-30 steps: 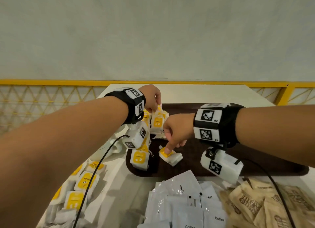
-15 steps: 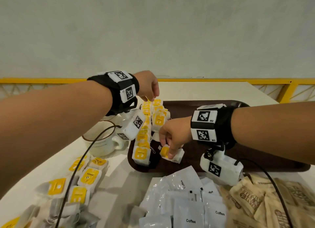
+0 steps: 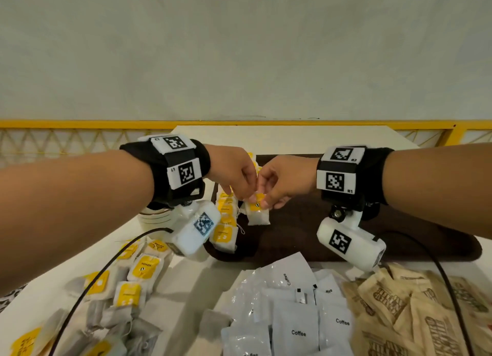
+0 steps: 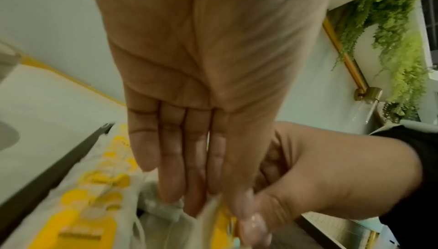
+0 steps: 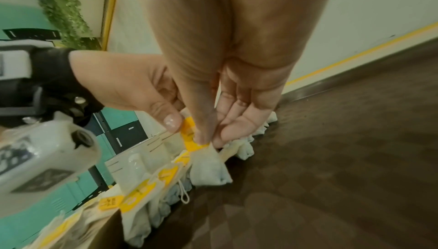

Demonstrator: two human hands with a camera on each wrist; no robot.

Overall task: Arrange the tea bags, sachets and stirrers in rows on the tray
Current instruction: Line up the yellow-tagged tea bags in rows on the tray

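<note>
Both hands meet over the left part of the dark brown tray (image 3: 386,238), w/ one tea bag (image 3: 257,214) between them. Right hand (image 3: 286,181) pinches its yellow tag (image 5: 189,137) btwn thumb and fingertips; the bag hangs below, lower end at or just above the tray, can't tell if it touches. Left hand (image 3: 234,170) pinches the same tag from the other side, thumb nail right against the yellow card in the right wrist view. Left wrist view is blurred: fingers (image 4: 180,168) pointing down toward the bag, right hand just beside them.

Just left of the held bag, a row of tea bags (image 3: 225,222) runs along the tray's left edge, overlapping, yellow tags up, one loop of string sticking out. More bags lie behind the held one toward the far edge, partly hidden by the hands.

On the white tabletop (image 3: 191,283): loose pile of tea bags (image 3: 133,283) near-left, off the tray; white sachets marked "Coffee" (image 3: 298,326) in a heap at the near centre; brown paper sachets (image 3: 399,310) heaped at the near right. White cup (image 3: 154,218) w/ thin dark lines stands just left of the tray, mostly hidden by the left wrist camera. Rest of tray is bare dark surface. No stirrers visible.
</note>
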